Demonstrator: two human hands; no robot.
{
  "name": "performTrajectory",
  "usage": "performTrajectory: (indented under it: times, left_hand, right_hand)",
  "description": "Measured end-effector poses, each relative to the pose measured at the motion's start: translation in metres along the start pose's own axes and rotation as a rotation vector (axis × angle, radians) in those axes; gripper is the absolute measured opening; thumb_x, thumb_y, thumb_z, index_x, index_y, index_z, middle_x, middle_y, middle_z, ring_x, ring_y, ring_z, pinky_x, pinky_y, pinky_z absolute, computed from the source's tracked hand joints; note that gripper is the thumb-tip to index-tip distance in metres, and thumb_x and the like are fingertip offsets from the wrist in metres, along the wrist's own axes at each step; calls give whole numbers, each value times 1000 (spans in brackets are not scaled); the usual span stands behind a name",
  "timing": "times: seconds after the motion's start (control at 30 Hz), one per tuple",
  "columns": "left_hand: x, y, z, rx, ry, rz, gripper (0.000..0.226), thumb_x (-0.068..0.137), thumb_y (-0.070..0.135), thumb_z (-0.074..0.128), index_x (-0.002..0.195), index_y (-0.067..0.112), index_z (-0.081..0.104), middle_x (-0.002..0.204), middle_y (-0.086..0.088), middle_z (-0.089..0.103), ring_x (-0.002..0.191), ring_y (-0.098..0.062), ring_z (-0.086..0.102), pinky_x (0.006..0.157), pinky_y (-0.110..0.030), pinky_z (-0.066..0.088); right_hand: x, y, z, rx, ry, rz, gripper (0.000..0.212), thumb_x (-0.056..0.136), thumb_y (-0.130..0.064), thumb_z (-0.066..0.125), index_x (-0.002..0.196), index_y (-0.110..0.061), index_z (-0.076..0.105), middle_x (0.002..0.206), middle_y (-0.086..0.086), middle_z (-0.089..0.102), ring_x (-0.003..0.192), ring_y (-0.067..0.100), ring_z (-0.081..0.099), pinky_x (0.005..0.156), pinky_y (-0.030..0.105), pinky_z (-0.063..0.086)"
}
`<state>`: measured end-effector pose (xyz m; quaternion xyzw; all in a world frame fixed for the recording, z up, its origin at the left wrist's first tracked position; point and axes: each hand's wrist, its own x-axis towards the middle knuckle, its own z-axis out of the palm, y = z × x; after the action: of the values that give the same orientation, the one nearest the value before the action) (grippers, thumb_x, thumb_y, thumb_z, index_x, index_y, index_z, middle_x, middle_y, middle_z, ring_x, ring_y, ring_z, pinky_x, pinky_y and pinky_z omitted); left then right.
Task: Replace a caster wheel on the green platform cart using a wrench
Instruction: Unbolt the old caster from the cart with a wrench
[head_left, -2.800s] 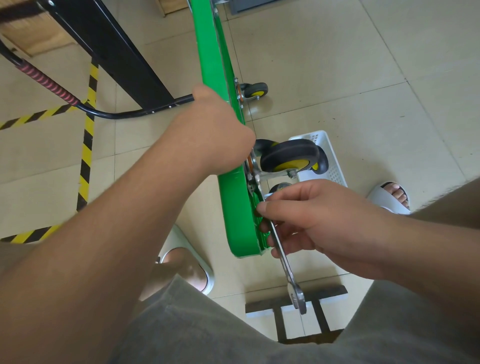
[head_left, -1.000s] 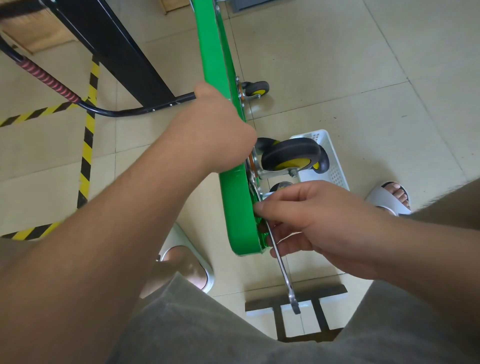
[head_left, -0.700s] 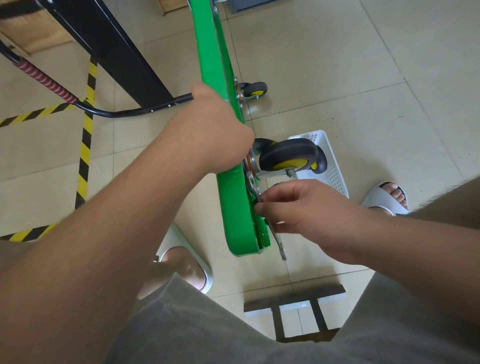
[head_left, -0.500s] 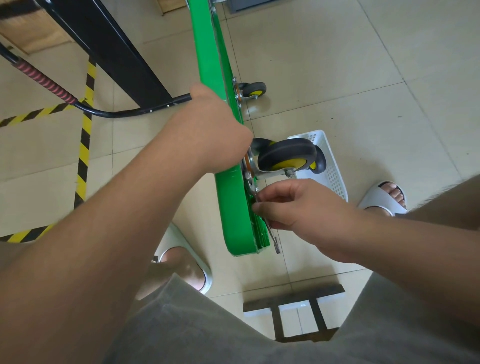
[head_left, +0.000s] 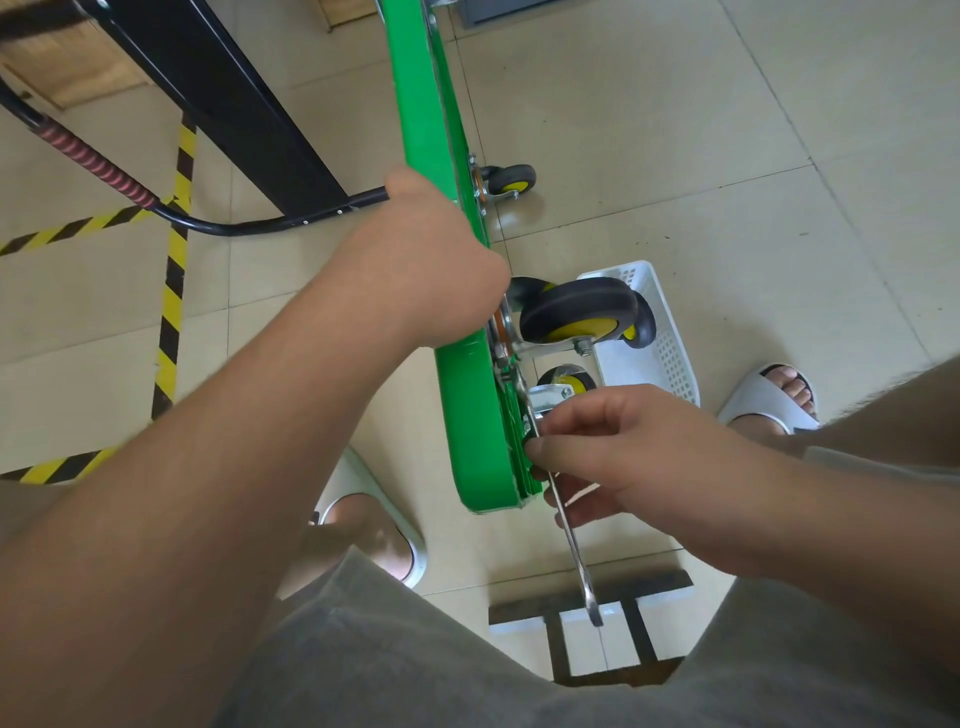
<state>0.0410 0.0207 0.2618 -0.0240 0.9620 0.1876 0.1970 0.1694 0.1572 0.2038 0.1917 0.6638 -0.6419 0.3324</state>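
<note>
The green platform cart (head_left: 470, 415) stands on its edge, underside facing right. My left hand (head_left: 426, 270) grips the cart's upper edge and holds it steady. A black caster wheel with a yellow hub (head_left: 579, 312) sticks out from the underside near my hands. My right hand (head_left: 618, 457) holds a steel wrench (head_left: 574, 551) against the caster's mounting plate; the wrench's head is hidden behind my fingers and its free end points down toward me. A second, smaller caster (head_left: 511, 182) shows farther along the cart.
A white perforated plastic basket (head_left: 654, 332) sits on the tiled floor right of the cart, with another wheel (head_left: 566, 382) by it. The cart's black handle (head_left: 249, 223) lies left, beside a black table leg (head_left: 234, 98). My feet wear white sandals (head_left: 769, 400).
My right hand swung the wrench handle up toward the cart and then back down toward me. My left hand and the cart stayed put.
</note>
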Motion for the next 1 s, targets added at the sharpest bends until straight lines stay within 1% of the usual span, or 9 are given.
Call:
performTrajectory:
  times: [0.17, 0.23, 0.33, 0.5, 0.63, 0.77, 0.8, 0.87, 1.0]
  left_hand:
    - [1, 1, 0, 46, -7, 14, 36, 98, 17, 54, 122, 8, 29, 107, -14, 57, 68, -21, 56, 48, -32, 39]
    - [1, 0, 0, 40, -3, 10, 38, 98, 18, 55, 125, 8, 29, 103, -13, 58, 67, -19, 56, 47, -32, 39]
    - [1, -1, 1, 23, 15, 34, 44, 97, 21, 57, 130, 6, 32, 91, -7, 56, 64, -17, 53, 46, -30, 37]
    - [1, 0, 0, -9, 2, -6, 37, 98, 19, 55, 122, 10, 29, 93, -6, 55, 71, -18, 60, 45, -30, 41]
    - [0, 0, 0, -15, 12, -8, 36, 98, 19, 56, 120, 11, 28, 84, -3, 49, 64, -16, 54, 36, -25, 35]
    - [-3, 1, -1, -7, 10, -3, 39, 98, 19, 56, 124, 10, 29, 84, -2, 47, 62, -15, 51, 29, -21, 31]
    - [-3, 1, -2, -7, 9, -3, 38, 98, 19, 56, 123, 11, 28, 87, -3, 48, 63, -15, 52, 29, -21, 31]
    - [-2, 1, -2, -13, 7, -1, 38, 98, 19, 56, 123, 10, 29, 91, -5, 51, 65, -15, 54, 37, -25, 35]
    - [-2, 0, 0, -16, 17, 4, 41, 97, 18, 56, 126, 8, 30, 84, -3, 48, 65, -16, 52, 43, -28, 33]
  right_hand:
    - [-8, -8, 2, 120, 29, -11, 16, 91, -19, 73, 90, -4, 78, 93, 22, 73, 69, 21, 68, 68, 35, 64]
    - [-6, -10, 4, 162, 26, -14, 18, 92, -18, 72, 90, 0, 77, 93, 23, 73, 67, 21, 66, 67, 34, 64]
    - [-3, -11, 5, 189, 1, -19, 19, 93, -17, 70, 93, 2, 76, 84, 18, 73, 65, 20, 64, 64, 31, 62]
    - [1, -11, 5, 178, -51, -31, 18, 95, -16, 68, 100, -1, 76, 92, 18, 77, 67, 17, 69, 64, 26, 59]
    - [7, -7, 5, 107, -32, -27, 13, 94, -17, 70, 100, -7, 77, 93, 13, 78, 77, 21, 74, 70, 29, 62]
    - [22, -1, 1, -1, 51, -39, 10, 90, -19, 76, 98, -13, 77, 98, 12, 78, 96, 31, 74, 89, 43, 62]
    - [26, -1, 0, -29, 70, -49, 9, 89, -20, 77, 97, -16, 77, 97, 10, 78, 97, 29, 74, 93, 44, 60]
    - [30, -1, -1, -73, 91, -71, 9, 87, -23, 78, 96, -20, 77, 94, 2, 79, 94, 21, 75, 95, 41, 59]
    - [33, 1, 0, -117, 83, -110, 9, 88, -26, 77, 97, -24, 77, 93, -2, 79, 91, 14, 75, 95, 38, 59]
